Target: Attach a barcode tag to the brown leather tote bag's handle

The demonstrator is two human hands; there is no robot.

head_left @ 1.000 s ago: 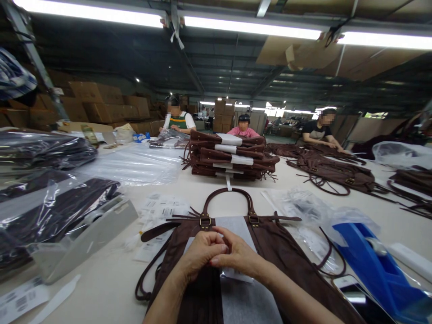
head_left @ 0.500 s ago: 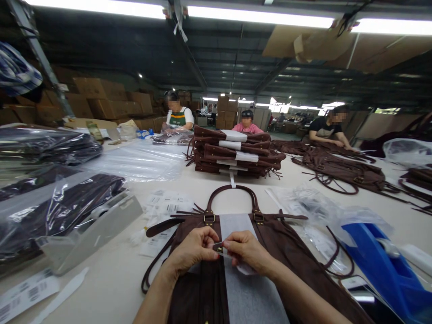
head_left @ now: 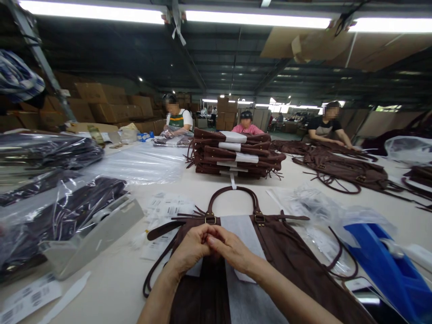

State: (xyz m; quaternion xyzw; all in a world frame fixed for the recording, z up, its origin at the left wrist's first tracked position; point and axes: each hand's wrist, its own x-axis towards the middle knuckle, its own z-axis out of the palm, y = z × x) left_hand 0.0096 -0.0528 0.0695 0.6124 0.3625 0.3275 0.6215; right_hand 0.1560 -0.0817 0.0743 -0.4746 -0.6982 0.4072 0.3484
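A brown leather handbag [head_left: 290, 261] lies flat on the table in front of me, its handle [head_left: 232, 192] pointing away. A strip of white tissue paper [head_left: 245, 234] runs down its middle. My left hand [head_left: 191, 248] and my right hand [head_left: 229, 251] are pressed together over the bag's upper middle, fingers curled and pinched. What they pinch is hidden between the fingers. Both hands rest on the paper and leather just below the brass buckles [head_left: 210, 220].
A grey tape dispenser [head_left: 91, 234] and bagged dark goods [head_left: 57, 211] lie left; label sheets [head_left: 165, 207] beside them. A blue tape dispenser [head_left: 384, 265] and a phone [head_left: 361, 292] sit right. A stack of brown bags [head_left: 232, 155] stands ahead. Three people work at the far side.
My hands, slightly apart half a second ago with a small piece pinched between them, have closed together again over the bag. The view shifted a little.
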